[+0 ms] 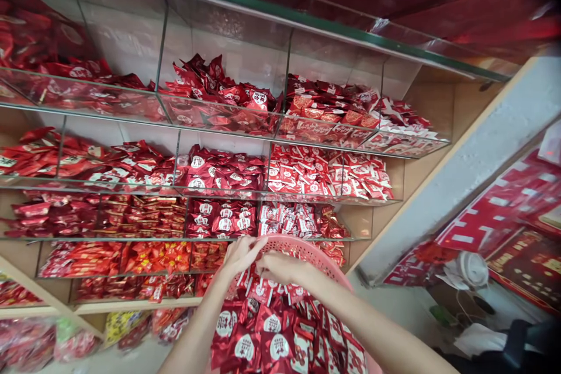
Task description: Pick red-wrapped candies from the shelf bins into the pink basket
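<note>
A round pink plastic basket (323, 254) with a perforated wall stands in front of me, filled with red candy packets (272, 322) that carry white labels. At its far left rim is my left hand (241, 254), with the fingers closed over the edge. My right hand (277, 267) reaches into the far side of the basket, just above small red-and-white packets (262, 291). Its fingers are curled inward, and whatever lies in them is hidden. The two hands are close together, nearly touching.
Glass-fronted shelves (228, 191) hold several tiers of red wrapped candies in compartments. A wooden side panel (394, 210) slopes at the right. Bagged goods (127, 327) lie low at the left. Red printed items (499, 198) and a white roll (473, 269) are at the right.
</note>
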Tool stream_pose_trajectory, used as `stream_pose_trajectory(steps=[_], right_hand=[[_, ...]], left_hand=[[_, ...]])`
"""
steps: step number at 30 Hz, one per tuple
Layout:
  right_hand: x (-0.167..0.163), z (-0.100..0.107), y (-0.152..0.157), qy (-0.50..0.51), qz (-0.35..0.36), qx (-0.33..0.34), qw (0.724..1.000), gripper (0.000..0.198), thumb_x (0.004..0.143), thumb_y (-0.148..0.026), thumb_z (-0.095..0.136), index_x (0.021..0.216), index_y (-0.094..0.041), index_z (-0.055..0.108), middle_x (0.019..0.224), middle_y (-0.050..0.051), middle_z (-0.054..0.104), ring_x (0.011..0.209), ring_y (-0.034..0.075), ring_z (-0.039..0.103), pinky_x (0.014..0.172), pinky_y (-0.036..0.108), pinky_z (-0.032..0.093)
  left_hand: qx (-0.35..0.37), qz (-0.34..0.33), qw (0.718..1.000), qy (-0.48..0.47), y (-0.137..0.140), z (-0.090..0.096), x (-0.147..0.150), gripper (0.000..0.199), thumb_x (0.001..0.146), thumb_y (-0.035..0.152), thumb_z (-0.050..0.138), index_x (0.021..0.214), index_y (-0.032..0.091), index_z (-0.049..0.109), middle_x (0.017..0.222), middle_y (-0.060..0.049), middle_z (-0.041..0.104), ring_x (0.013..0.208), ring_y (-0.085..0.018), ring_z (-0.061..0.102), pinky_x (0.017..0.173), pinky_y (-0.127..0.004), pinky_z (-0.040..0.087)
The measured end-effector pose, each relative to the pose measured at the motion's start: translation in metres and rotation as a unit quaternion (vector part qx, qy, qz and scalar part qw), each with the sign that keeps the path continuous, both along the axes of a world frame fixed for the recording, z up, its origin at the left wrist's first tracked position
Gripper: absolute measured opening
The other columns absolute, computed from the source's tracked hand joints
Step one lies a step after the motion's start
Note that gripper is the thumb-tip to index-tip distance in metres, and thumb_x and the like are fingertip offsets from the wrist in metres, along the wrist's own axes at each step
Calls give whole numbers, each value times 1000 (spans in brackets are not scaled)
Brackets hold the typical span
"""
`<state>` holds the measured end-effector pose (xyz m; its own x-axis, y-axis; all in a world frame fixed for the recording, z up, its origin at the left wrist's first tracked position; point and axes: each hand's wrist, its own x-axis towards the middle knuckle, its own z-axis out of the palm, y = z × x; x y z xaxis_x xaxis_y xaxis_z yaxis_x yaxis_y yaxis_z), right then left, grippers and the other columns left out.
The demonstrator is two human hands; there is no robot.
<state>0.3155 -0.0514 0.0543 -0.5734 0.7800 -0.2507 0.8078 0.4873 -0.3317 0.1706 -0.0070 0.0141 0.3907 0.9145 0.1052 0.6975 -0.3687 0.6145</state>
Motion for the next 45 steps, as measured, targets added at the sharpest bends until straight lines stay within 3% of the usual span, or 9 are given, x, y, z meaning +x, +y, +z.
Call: stream_pose_trajectory(steps=[6, 11, 14, 17, 21, 24, 32, 37, 45], right_hand=[[-30, -17, -1, -77, 13, -9, 997, 20, 71, -10, 46, 72, -16, 65, 74, 4, 66, 67, 15, 58, 58, 23, 39], [-30, -12, -5, -91, -3, 20, 996, 24, 73, -13, 49, 91, -15, 64, 92, 10, 66, 77, 19, 60, 61, 25, 41], [-16, 18, -3, -45, -4, 29, 999, 17, 73, -21, 54, 85, -17, 65, 84, 5, 66, 70, 15, 58, 58, 24, 40], [9, 63, 6, 76, -8, 49, 996, 17, 78, -25, 51, 72, -17, 64, 66, 0, 63, 59, 10, 54, 57, 22, 39], [49, 112, 22, 175, -123, 237, 948, 14, 80, -27, 51, 84, -17, 60, 78, 2, 61, 69, 12, 54, 65, 24, 40], [74, 125, 30, 152, -173, 333, 914, 23, 76, -28, 57, 97, -20, 58, 92, 5, 56, 80, 16, 52, 73, 29, 39], [97, 117, 51, 198, -158, 278, 926, 23, 80, -34, 50, 82, -17, 65, 80, 4, 58, 79, 16, 52, 75, 29, 39], [93, 115, 56, 310, -207, 306, 876, 27, 81, -39, 46, 77, -16, 61, 73, 2, 59, 67, 13, 52, 65, 25, 40], [77, 123, 34, 470, -264, 235, 809, 32, 78, -46, 49, 82, -15, 57, 51, -5, 49, 46, 8, 45, 46, 20, 36]], left_hand=[[4, 8, 1000, 10, -1, 2, 0, 62, 82, 63, 17, 64, 18, 56, 71, -3, 59, 70, -17, 54, 59, -24, 31], [1, 7, 1000, -8, -1, 0, 0, 61, 82, 62, 18, 64, 18, 56, 72, -3, 60, 73, -17, 55, 62, -24, 32], [-7, 6, 1000, -3, 1, -1, -1, 59, 83, 60, 20, 66, 18, 57, 72, -4, 60, 72, -18, 55, 61, -24, 32], [-22, 5, 1000, -2, 2, -2, -1, 59, 83, 60, 19, 69, 18, 58, 72, -4, 60, 68, -18, 55, 58, -25, 30], [-28, 21, 999, -19, 0, 0, -1, 61, 80, 65, 20, 60, 17, 51, 64, -2, 58, 62, -16, 52, 58, -25, 30], [-22, 24, 999, -29, -2, 1, 0, 61, 79, 66, 21, 57, 16, 48, 63, -2, 56, 61, -15, 51, 59, -25, 30], [-17, 17, 999, -21, -3, 4, 0, 61, 80, 65, 18, 59, 17, 50, 69, -4, 57, 66, -17, 52, 61, -26, 31], [-22, 21, 999, -19, -2, 3, -1, 62, 80, 65, 18, 60, 17, 51, 72, -5, 59, 67, -18, 53, 64, -27, 33], [-19, 21, 999, -16, -2, 5, -1, 62, 80, 65, 18, 60, 17, 52, 71, -5, 59, 67, -18, 54, 63, -27, 33]])
